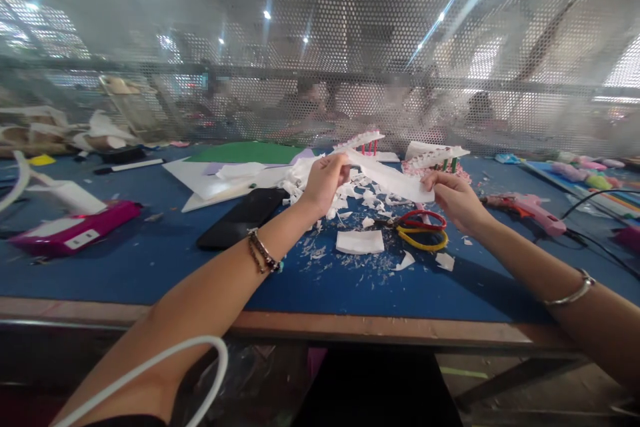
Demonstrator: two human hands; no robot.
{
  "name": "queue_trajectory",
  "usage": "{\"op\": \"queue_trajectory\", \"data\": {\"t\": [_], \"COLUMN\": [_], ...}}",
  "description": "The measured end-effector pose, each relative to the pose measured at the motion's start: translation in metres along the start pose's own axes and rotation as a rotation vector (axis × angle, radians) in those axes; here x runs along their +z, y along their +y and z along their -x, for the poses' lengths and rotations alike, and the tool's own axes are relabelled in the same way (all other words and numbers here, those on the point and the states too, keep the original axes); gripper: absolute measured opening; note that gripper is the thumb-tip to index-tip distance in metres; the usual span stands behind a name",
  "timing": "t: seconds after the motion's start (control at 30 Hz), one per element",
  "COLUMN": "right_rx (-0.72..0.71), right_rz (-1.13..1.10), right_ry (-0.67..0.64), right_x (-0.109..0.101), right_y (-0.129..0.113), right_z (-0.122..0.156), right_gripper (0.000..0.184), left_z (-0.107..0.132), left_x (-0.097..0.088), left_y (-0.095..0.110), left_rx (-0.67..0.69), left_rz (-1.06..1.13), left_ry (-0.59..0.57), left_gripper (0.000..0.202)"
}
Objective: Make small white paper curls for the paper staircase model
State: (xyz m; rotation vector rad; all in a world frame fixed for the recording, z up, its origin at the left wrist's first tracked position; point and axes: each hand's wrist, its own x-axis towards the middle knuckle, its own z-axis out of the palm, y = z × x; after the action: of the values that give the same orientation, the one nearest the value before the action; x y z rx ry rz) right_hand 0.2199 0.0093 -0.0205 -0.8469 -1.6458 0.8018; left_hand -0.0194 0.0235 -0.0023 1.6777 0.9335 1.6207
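Note:
A long white paper strip (387, 177) is stretched above the table between my two hands. My left hand (324, 180) pinches its left end, and my right hand (455, 197) pinches the right end. Below the strip lie scissors (424, 230) with one red and one yellow handle, their blades pointing left. Beside them rests a folded white piece (360, 241). Torn white scraps (345, 199) are scattered under and behind my hands. Farther back stand two small white models, one on red posts (370, 147) and one on green posts (453, 165).
A black phone (243, 219) lies left of my left forearm. A pink glue gun (535, 210) with a black cord is at the right. Farther left are a magenta power strip (77, 230), a marker (130, 166) and green sheets (245, 152). A perforated metal screen (320, 47) rises behind the table.

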Motion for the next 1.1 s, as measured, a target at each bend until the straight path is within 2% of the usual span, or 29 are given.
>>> {"op": "queue_trajectory", "data": {"t": [0.13, 0.23, 0.37, 0.4, 0.43, 0.5, 0.53, 0.6, 0.7, 0.8, 0.83, 0.9, 0.97, 1.03, 1.1], "right_rx": [-0.046, -0.141, -0.391, -0.447, -0.494, -0.553, -0.567, -0.578, -0.585, -0.567, -0.542, -0.485, -0.447, -0.413, -0.288], "right_rz": [0.075, 0.218, 0.668, 0.767, 0.852, 0.965, 0.996, 1.028, 1.066, 0.987, 0.916, 0.740, 0.567, 0.408, 0.222], "right_ry": [0.047, 0.044, -0.107, -0.139, -0.165, -0.204, -0.223, -0.254, -0.267, -0.249, -0.236, -0.179, -0.117, -0.086, -0.099], "right_x": [-0.004, 0.003, 0.021, 0.024, 0.027, 0.027, 0.026, 0.022, 0.017, 0.017, 0.018, 0.022, 0.027, 0.032, 0.035], "right_y": [-0.001, -0.007, -0.021, -0.023, -0.025, -0.027, -0.027, -0.026, -0.024, -0.026, -0.027, -0.031, -0.034, -0.037, -0.037], "right_z": [-0.001, 0.006, 0.024, 0.028, 0.031, 0.034, 0.034, 0.032, 0.028, 0.026, 0.026, 0.028, 0.030, 0.032, 0.035], "right_gripper": [0.005, 0.007, 0.034, 0.035, 0.034, 0.027, 0.023, 0.016, 0.006, 0.013, 0.017, 0.024, 0.030, 0.032, 0.033], "left_z": [-0.007, 0.000, 0.027, 0.034, 0.041, 0.050, 0.052, 0.053, 0.049, 0.049, 0.050, 0.054, 0.059, 0.063, 0.067], "left_x": [-0.008, -0.002, 0.021, 0.027, 0.032, 0.038, 0.040, 0.039, 0.037, 0.038, 0.041, 0.046, 0.052, 0.057, 0.060], "left_y": [-0.001, 0.002, 0.014, 0.017, 0.020, 0.023, 0.024, 0.024, 0.020, 0.016, 0.015, 0.012, 0.011, 0.010, 0.012], "left_rx": [0.007, 0.026, 0.043, 0.051, 0.083, 0.140, 0.162, 0.172, 0.115, 0.062, 0.057, 0.052, 0.030, -0.024, -0.083], "left_rz": [-0.036, -0.083, -0.125, -0.136, -0.155, -0.188, -0.208, -0.234, -0.223, -0.146, -0.123, -0.082, -0.011, 0.058, 0.087], "left_ry": [0.048, -0.008, -0.234, -0.328, -0.469, -0.594, -0.610, -0.568, -0.515, -0.462, -0.431, -0.405, -0.480, -0.577, -0.606], "left_gripper": [0.029, 0.028, 0.029, 0.029, 0.026, 0.024, 0.025, 0.027, 0.029, 0.021, 0.024, 0.048, 0.063, 0.057, 0.047]}}
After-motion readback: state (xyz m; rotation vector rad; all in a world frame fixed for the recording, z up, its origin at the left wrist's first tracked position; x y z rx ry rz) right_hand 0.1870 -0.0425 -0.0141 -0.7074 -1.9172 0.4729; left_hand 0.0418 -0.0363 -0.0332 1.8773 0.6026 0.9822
